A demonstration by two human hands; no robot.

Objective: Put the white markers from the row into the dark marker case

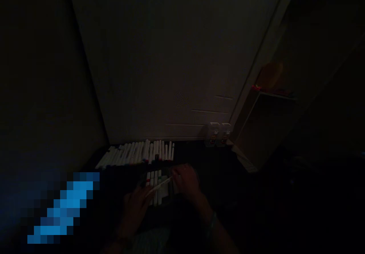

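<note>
Fingers of the left hand (pixel 136 204) curl at the near end of a slim white marker (pixel 160 186), their grip too dark to tell; the right hand (pixel 186 180) pinches its far end. It slants from near left to far right above a few short rows of caps and barrels, white markers (pixel 155 175) pointing away. Beyond, a marker row (pixel 134 153) lines the counter (pixel 191 151); two clear containers (pixel 212 134) have unreadable labels (pixel 213 139)

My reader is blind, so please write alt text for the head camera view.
A left hand and right hand hold a slim white pen slantwise above several white pens, in dim light. Beyond them, a long row of similar pens lies on a dark surface, left of two clear containers.
</note>
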